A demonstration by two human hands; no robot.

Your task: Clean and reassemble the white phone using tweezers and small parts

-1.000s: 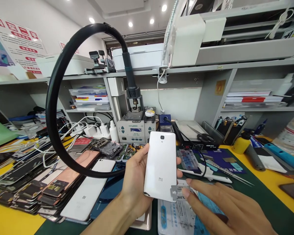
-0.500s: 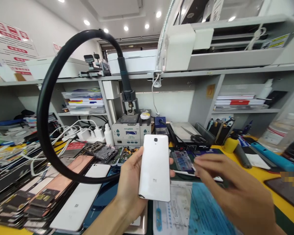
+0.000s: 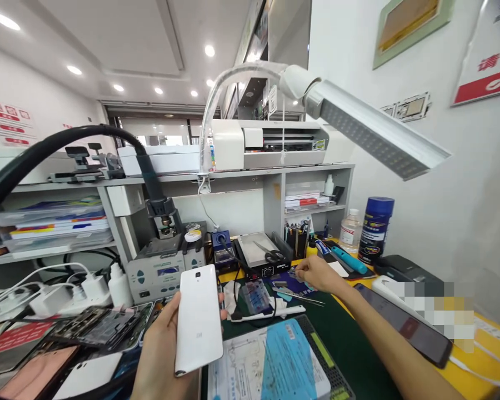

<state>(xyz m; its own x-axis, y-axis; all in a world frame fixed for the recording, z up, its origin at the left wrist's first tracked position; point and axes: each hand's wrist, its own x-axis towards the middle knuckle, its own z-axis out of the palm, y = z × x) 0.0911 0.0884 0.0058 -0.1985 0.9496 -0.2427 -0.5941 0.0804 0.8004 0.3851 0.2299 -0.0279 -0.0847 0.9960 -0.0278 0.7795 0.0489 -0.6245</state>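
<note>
A white smartphone (image 3: 199, 321) lies in my left hand (image 3: 162, 341), back side up, its camera at the top and a small logo low down. My fingers wrap round both its edges. Farther off, my right hand (image 3: 316, 273) is stretched over a dark blue card (image 3: 289, 282). Its fingertips are pinched together there, among small pieces too tiny to name. Tweezers (image 3: 302, 297) and a white pen-like tool (image 3: 270, 314) lie just in front of that hand. Black-handled scissors (image 3: 275, 255) rest on a flat device beyond it.
A box with a blue and white label (image 3: 275, 361) lies on the green mat. Phone parts (image 3: 104, 328) are piled at left by a hot-air station (image 3: 162, 272). A dark phone (image 3: 404, 322), a spray can (image 3: 375, 228) and a lamp (image 3: 379, 130) are at right.
The view has swung to the right. My right hand has moved forward, away from the phone, down to the blue card. The white phone is still in my left hand.
</note>
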